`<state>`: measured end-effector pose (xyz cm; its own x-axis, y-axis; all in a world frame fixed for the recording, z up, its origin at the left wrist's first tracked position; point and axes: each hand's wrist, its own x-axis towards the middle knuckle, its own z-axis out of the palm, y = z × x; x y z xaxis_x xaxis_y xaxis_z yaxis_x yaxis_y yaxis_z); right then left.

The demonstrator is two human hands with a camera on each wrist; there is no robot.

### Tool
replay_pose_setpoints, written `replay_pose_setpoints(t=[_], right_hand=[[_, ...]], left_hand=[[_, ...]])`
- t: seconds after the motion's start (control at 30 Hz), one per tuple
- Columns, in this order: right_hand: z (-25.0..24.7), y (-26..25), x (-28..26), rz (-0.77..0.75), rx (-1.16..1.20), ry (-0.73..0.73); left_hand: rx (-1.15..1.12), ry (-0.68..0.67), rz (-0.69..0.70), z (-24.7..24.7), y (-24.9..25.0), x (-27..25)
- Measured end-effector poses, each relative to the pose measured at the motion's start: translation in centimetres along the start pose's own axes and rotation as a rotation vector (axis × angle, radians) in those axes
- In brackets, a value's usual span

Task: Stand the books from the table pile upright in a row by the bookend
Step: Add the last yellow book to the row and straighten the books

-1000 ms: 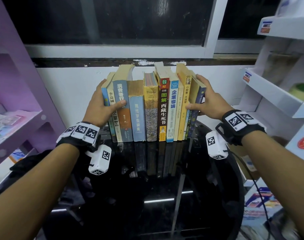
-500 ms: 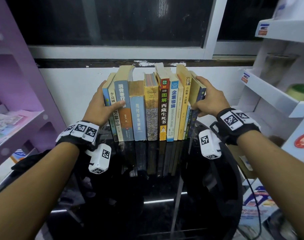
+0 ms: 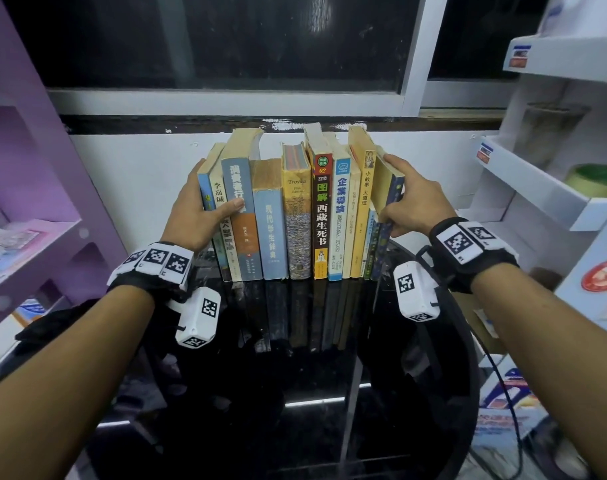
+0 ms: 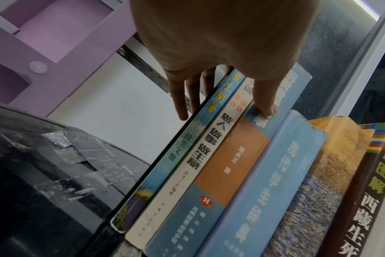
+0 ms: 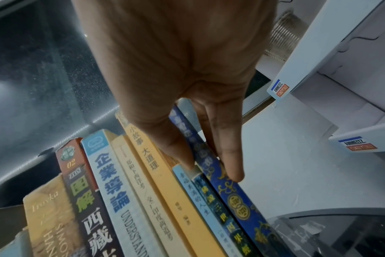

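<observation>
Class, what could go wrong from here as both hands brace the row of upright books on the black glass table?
1. The left hand and right hand alone flank the row of upright books; no bookend shows, so letting go may topple it.
2. The dark blue patterned book at the right end leans and could slide on the glossy black glass table.

A glossy black table (image 3: 381, 393) is carrying everything here, its dark top mirroring the spines above it. A row of books (image 3: 298, 216) is standing upright directly on it at the far edge, close to the white wall, spines facing forward. At the right end a thin dark blue book (image 5: 237, 205) is leaning slightly inward against its neighbours.
</observation>
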<state>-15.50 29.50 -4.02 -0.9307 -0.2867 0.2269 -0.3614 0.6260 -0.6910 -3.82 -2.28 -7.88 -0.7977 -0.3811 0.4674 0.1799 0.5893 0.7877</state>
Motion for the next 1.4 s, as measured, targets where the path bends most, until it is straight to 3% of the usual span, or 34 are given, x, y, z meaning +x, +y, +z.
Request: replay_pose_setpoints(t=[0.23, 0.6, 1.0, 1.4], right_hand=[[0.0, 0.5, 0.1, 0.004, 0.022, -0.077], [0.4, 1.1, -1.3, -0.080, -0.088, -0.011], [0.6, 2.4, -1.1, -0.060, -0.162, -0.090], [1.2, 3.0, -1.4, -0.113, -0.123, -0.038]], left_hand=[[0.005, 0.014, 0.011, 0.0, -0.4, 0.0], [0.064, -0.066, -0.035, -0.8, 0.7, -0.3], [0.120, -0.103, -0.078, -1.0, -0.3, -0.7], [0.191, -0.120, -0.029, -1.3, -0.9, -1.0]])
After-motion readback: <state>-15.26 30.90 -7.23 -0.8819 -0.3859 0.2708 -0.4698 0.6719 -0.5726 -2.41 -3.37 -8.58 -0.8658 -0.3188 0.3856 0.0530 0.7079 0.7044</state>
